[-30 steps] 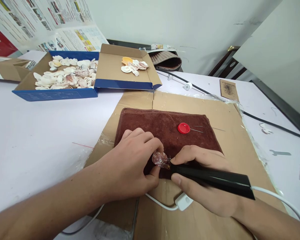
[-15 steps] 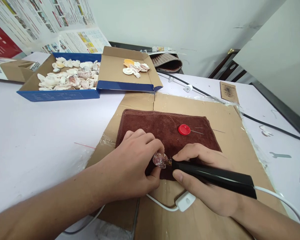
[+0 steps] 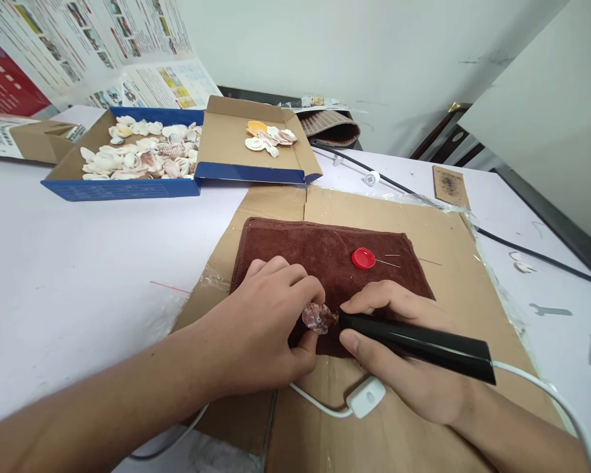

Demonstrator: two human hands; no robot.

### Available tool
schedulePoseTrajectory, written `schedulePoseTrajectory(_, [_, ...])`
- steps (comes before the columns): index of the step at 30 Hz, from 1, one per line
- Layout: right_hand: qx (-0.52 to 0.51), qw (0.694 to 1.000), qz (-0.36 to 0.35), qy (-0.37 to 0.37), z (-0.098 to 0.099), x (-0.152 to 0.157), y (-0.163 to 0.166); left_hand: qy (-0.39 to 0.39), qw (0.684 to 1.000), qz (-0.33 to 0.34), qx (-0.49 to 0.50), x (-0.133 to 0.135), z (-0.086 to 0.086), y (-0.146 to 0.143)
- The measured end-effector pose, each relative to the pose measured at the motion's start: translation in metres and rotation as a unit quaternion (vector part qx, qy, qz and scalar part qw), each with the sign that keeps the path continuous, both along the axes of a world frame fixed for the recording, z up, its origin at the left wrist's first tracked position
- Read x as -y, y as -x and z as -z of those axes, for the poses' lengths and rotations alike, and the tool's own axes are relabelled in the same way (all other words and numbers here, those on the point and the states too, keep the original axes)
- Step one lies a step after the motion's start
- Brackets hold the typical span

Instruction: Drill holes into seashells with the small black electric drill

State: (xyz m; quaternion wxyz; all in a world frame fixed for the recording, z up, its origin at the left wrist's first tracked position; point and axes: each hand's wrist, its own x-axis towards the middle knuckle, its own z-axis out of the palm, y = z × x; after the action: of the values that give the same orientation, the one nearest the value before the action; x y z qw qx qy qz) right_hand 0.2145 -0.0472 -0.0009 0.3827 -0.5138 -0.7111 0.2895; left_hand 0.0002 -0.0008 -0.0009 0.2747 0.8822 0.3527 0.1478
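My left hand (image 3: 270,322) pinches a small reddish, ribbed seashell (image 3: 316,318) between thumb and fingers, just over the brown cloth (image 3: 295,240). My right hand (image 3: 414,355) grips a black corded hand drill (image 3: 418,341) near its front end, with the handle sloping down to the right. The drill's brass-coloured tip meets the right edge of the shell; whether it has gone into the shell is too small to tell. On the cloth beyond my right hand lies a red round cap (image 3: 363,258), with thin needles (image 3: 388,263) beside it.
Cardboard (image 3: 374,213) lies under the cloth. A blue box (image 3: 128,189) of shells stands at the back left, several shells (image 3: 270,136) on its open lid. A white inline switch (image 3: 366,397) sits below my hands. A small wrench (image 3: 550,310) lies at the right.
The rear end of the drill has swung slightly left and up, and the shell has turned a little. Both hands keep their grip. The whole view has shifted slightly.
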Motion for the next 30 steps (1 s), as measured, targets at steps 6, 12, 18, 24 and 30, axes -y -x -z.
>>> schedulePoseTrajectory(6, [-0.008, 1.000, 0.009, 0.017, 0.003, 0.002, -0.003, 0.002, 1.000, -0.001, -0.001, 0.001, 0.000, 0.000])
schedulePoseTrajectory(12, [-0.014, 1.000, 0.020, 0.010, 0.003, 0.003, -0.010, -0.005, 1.000, -0.001, -0.001, 0.001, -0.001, 0.000])
schedulePoseTrajectory(18, [-0.008, 1.000, -0.010, 0.008, 0.005, 0.005, -0.007, 0.006, 1.000, 0.003, -0.005, 0.001, -0.003, 0.000])
schedulePoseTrajectory(24, [-0.011, 1.000, 0.001, -0.001, 0.000, 0.002, -0.007, 0.005, 1.000, -0.008, -0.002, 0.000, -0.002, 0.000])
schedulePoseTrajectory(30, [-0.004, 1.000, 0.015, -0.010, -0.013, -0.001, -0.001, 0.009, 1.000, -0.012, 0.022, 0.000, -0.002, 0.002])
